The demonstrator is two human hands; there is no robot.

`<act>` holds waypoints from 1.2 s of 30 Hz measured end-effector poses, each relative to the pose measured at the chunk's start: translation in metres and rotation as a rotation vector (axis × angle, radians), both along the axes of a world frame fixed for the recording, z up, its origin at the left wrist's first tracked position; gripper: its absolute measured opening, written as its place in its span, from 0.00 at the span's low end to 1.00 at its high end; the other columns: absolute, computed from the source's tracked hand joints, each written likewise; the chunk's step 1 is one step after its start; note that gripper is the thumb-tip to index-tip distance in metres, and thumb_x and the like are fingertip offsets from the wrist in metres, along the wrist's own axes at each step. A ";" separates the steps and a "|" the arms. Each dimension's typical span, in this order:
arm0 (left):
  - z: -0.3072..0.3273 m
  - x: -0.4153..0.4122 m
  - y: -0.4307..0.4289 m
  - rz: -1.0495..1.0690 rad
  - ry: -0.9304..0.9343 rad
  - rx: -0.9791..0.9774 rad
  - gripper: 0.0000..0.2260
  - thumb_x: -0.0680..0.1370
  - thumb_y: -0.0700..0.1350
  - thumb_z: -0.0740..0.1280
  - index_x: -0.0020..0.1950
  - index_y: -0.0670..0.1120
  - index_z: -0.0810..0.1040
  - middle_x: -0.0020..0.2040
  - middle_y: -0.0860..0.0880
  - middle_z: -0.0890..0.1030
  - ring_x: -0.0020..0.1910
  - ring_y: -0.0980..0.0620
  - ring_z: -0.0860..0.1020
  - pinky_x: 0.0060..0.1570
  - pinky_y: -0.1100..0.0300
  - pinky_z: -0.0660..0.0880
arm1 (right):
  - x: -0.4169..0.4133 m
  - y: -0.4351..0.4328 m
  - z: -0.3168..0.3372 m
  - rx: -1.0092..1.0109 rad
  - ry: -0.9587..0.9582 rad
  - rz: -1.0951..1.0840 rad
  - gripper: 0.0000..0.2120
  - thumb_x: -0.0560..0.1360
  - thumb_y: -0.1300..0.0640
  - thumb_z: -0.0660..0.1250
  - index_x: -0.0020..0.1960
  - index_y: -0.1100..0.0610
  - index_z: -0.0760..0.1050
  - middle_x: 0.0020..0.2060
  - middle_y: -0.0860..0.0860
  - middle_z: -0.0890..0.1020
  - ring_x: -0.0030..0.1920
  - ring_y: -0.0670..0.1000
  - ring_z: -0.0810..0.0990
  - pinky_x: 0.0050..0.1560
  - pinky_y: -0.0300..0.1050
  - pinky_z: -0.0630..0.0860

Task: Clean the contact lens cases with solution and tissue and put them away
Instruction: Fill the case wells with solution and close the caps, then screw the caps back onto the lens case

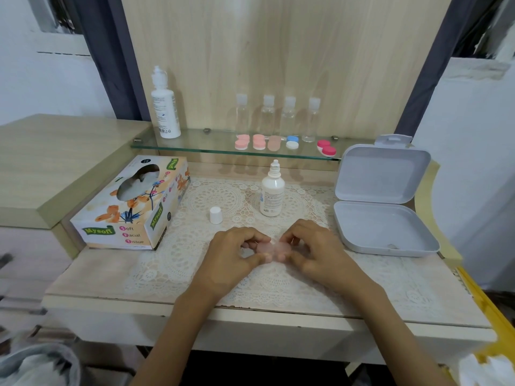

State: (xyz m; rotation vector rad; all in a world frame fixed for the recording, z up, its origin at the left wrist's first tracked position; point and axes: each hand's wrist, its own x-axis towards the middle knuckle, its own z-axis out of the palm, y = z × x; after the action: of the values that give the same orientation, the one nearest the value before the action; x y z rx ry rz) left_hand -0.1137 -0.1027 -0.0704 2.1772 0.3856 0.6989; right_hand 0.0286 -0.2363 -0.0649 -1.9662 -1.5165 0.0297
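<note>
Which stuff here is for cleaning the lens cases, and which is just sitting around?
For the job:
pink case, pinched by the left hand and right hand
small bottle, uncapped
cap
tissue box
grey box, open
shelf cases

Probably just sitting around:
clear bottles
big bottle
lace mat

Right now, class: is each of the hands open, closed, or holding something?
Left hand: pinches the pale pink contact lens case.
Right hand: pinches the same case's other end.
</note>
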 end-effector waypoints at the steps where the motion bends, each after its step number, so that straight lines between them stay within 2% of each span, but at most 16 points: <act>1: 0.000 0.000 0.000 0.001 0.002 0.003 0.13 0.66 0.43 0.78 0.49 0.51 0.83 0.43 0.57 0.82 0.44 0.60 0.79 0.49 0.66 0.75 | -0.001 0.000 0.000 0.001 -0.009 -0.011 0.15 0.68 0.42 0.64 0.45 0.52 0.76 0.39 0.41 0.74 0.43 0.41 0.71 0.41 0.29 0.63; 3: 0.000 0.000 0.000 -0.002 0.001 0.006 0.13 0.66 0.43 0.78 0.49 0.51 0.83 0.43 0.57 0.82 0.44 0.60 0.79 0.49 0.66 0.75 | -0.001 -0.001 0.001 -0.005 0.000 -0.014 0.18 0.66 0.38 0.62 0.46 0.51 0.74 0.40 0.40 0.74 0.44 0.40 0.71 0.41 0.30 0.64; 5: 0.001 -0.001 0.000 -0.004 0.000 0.006 0.13 0.66 0.43 0.77 0.49 0.51 0.83 0.43 0.57 0.82 0.44 0.60 0.79 0.49 0.66 0.75 | -0.001 -0.003 0.003 -0.033 0.030 0.011 0.22 0.66 0.35 0.64 0.52 0.49 0.75 0.45 0.41 0.76 0.47 0.40 0.72 0.43 0.29 0.65; 7: 0.001 -0.001 -0.001 -0.004 -0.004 -0.004 0.13 0.66 0.43 0.78 0.49 0.50 0.83 0.42 0.57 0.82 0.44 0.59 0.79 0.49 0.67 0.74 | 0.000 -0.004 0.003 -0.053 0.019 0.047 0.23 0.68 0.37 0.65 0.57 0.49 0.77 0.47 0.42 0.77 0.49 0.41 0.72 0.46 0.29 0.64; 10: 0.001 -0.001 -0.001 0.003 -0.007 -0.020 0.13 0.66 0.42 0.78 0.48 0.51 0.83 0.41 0.58 0.82 0.43 0.59 0.79 0.48 0.67 0.74 | -0.001 -0.002 0.001 -0.048 -0.006 0.045 0.16 0.70 0.45 0.65 0.53 0.51 0.80 0.44 0.42 0.77 0.48 0.42 0.71 0.46 0.30 0.63; 18: 0.002 -0.001 -0.002 0.004 -0.008 0.000 0.13 0.66 0.42 0.78 0.48 0.51 0.83 0.42 0.57 0.82 0.43 0.59 0.79 0.47 0.68 0.74 | -0.009 0.000 -0.003 0.020 -0.027 -0.066 0.13 0.67 0.47 0.69 0.45 0.54 0.79 0.38 0.41 0.73 0.43 0.44 0.71 0.43 0.32 0.64; 22: 0.001 -0.001 -0.001 0.009 -0.007 0.009 0.13 0.66 0.42 0.78 0.48 0.51 0.83 0.42 0.56 0.82 0.43 0.59 0.78 0.47 0.68 0.74 | -0.012 0.002 -0.005 0.035 -0.062 -0.101 0.17 0.67 0.43 0.64 0.44 0.56 0.78 0.38 0.43 0.73 0.42 0.46 0.70 0.41 0.32 0.64; 26: 0.000 0.000 0.000 0.010 -0.008 0.018 0.13 0.66 0.42 0.78 0.49 0.50 0.83 0.42 0.56 0.82 0.43 0.59 0.78 0.47 0.68 0.74 | -0.012 0.001 -0.008 0.043 -0.069 -0.127 0.13 0.68 0.48 0.68 0.45 0.56 0.77 0.38 0.42 0.71 0.42 0.46 0.69 0.40 0.36 0.64; 29: 0.000 0.000 -0.001 0.014 -0.002 0.036 0.13 0.66 0.44 0.78 0.49 0.51 0.82 0.43 0.56 0.82 0.44 0.59 0.78 0.48 0.67 0.74 | -0.012 -0.002 -0.005 0.044 0.017 -0.093 0.19 0.67 0.41 0.65 0.48 0.54 0.78 0.39 0.39 0.73 0.44 0.41 0.70 0.43 0.31 0.63; 31: -0.001 -0.001 -0.001 0.015 0.006 0.065 0.13 0.67 0.45 0.77 0.51 0.51 0.82 0.44 0.57 0.82 0.44 0.59 0.78 0.49 0.65 0.74 | -0.012 -0.007 -0.003 0.043 0.101 -0.039 0.17 0.69 0.46 0.70 0.56 0.52 0.78 0.45 0.40 0.77 0.47 0.40 0.72 0.45 0.29 0.64; 33: -0.002 0.000 -0.001 0.015 0.020 0.092 0.13 0.68 0.45 0.76 0.52 0.51 0.82 0.45 0.58 0.81 0.46 0.60 0.77 0.51 0.61 0.74 | -0.010 -0.012 -0.002 0.046 0.159 0.004 0.18 0.71 0.59 0.72 0.61 0.50 0.77 0.48 0.41 0.79 0.47 0.39 0.73 0.46 0.28 0.66; 34: -0.003 0.000 -0.001 0.017 0.034 0.118 0.13 0.69 0.46 0.75 0.53 0.52 0.81 0.46 0.59 0.81 0.48 0.60 0.76 0.52 0.60 0.74 | -0.010 -0.014 -0.002 0.048 0.142 0.011 0.19 0.72 0.63 0.71 0.60 0.50 0.78 0.46 0.40 0.79 0.46 0.39 0.74 0.46 0.28 0.66; 36: -0.006 0.000 0.000 0.029 0.074 0.217 0.14 0.72 0.48 0.72 0.57 0.53 0.79 0.50 0.60 0.79 0.52 0.61 0.73 0.55 0.61 0.71 | -0.010 -0.014 -0.004 0.059 0.095 0.001 0.16 0.71 0.64 0.71 0.57 0.50 0.80 0.42 0.39 0.79 0.46 0.42 0.74 0.45 0.30 0.67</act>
State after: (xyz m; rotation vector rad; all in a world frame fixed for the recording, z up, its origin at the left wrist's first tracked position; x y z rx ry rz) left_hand -0.1141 -0.1023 -0.0763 2.4116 0.3961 0.7054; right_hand 0.0189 -0.2506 -0.0685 -1.8910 -1.4412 0.0775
